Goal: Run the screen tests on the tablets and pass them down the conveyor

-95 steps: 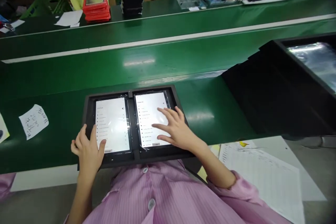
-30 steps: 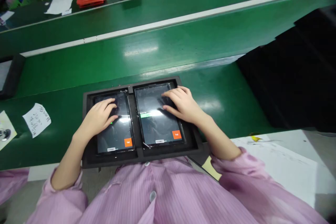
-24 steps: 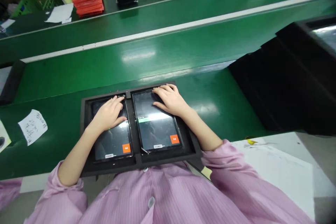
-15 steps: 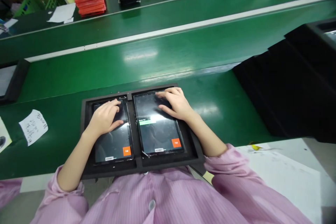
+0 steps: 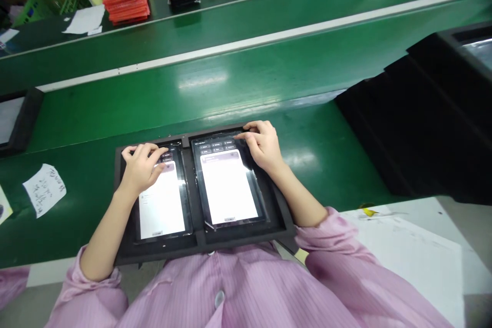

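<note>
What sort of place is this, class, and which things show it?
Probably an electronics factory or workshop: two tablets lie in a black tray at the edge of a long green bench, with a red stack of flat items beyond.

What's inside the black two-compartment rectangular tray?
Tray, left side: a thin, lit, black-framed rectangular tablet; right side: a matching tablet, also lit. Left hand covers the first's upper-left part, right hand the second's upper-right corner. Whatever lies beneath both is hidden.

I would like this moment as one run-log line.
left hand: over left tablet; right hand: over right tablet; contact: unclear; tablets: both lit, in black tray
</note>
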Available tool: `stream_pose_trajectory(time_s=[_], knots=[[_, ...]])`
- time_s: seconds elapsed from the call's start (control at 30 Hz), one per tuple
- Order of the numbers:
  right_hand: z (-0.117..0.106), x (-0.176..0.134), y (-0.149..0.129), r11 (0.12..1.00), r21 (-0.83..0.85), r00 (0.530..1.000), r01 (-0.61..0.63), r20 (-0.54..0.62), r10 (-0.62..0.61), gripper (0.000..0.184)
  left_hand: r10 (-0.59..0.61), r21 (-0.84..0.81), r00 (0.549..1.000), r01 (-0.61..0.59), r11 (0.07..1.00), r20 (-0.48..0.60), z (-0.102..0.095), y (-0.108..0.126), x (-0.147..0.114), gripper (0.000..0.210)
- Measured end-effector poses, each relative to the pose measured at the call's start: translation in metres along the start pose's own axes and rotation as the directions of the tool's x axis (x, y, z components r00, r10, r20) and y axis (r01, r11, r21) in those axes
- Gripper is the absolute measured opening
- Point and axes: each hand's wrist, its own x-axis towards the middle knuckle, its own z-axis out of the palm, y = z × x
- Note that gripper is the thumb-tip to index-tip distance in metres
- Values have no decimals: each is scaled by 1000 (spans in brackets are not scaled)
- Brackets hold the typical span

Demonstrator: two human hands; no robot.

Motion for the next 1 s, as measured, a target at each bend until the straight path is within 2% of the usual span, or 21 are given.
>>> stream_pose_trajectory(time_s=[0.07, 0.13, 0.2, 0.27, 0.37, 0.43, 0.57, 0.67, 0.77, 0.9, 1.0], knots=[[3, 0, 0, 999, -40, 1000, 17, 19, -16, 46, 9, 25, 1000, -9, 1000, 18, 0, 0, 0, 41], [5, 0, 0, 997, -63, 999, 38, 19, -37, 43, 6, 43, 1000, -5, 999, -30, -2, -1, 0, 39], [5, 0, -1, 998, -55, 999, 43, -22, -44, 42, -24, 34, 993, 28, 999, -118, -4, -4, 4, 44], [4, 1, -2, 1000, 3, 996, 25, -85, -25, 45, -24, -11, 992, 23, 1000, -124, -6, -10, 16, 51], [7, 4, -1, 997, 64, 996, -38, -73, 42, 46, 99, -108, 992, -90, 990, 83, -4, -18, 45, 53], [10, 8, -2, 996, -22, 996, -83, -19, 82, 43, 161, -123, 966, -138, 983, 202, -1, -19, 62, 53], [11, 19, -8, 941, -332, 985, -64, 132, 113, 36, 175, -66, 955, -164, 984, 240, 2, -17, 73, 49], [2, 33, -14, 921, -390, 938, -14, 314, 147, 33, 177, -149, 946, -140, 979, 270, 0, -22, 68, 46], [-10, 52, -18, 933, -354, 874, -63, 432, 223, 30, 157, -291, 933, -60, 955, 324, -2, -34, 68, 42], [-22, 76, -21, 922, -355, 731, -156, 586, 349, 40, 228, -548, 893, 24, 836, 387, -6, -53, 75, 32], [-27, 88, -23, 912, -364, 675, -188, 627, 389, 48, 298, -658, 865, 47, 751, 402, -9, -65, 77, 29]])
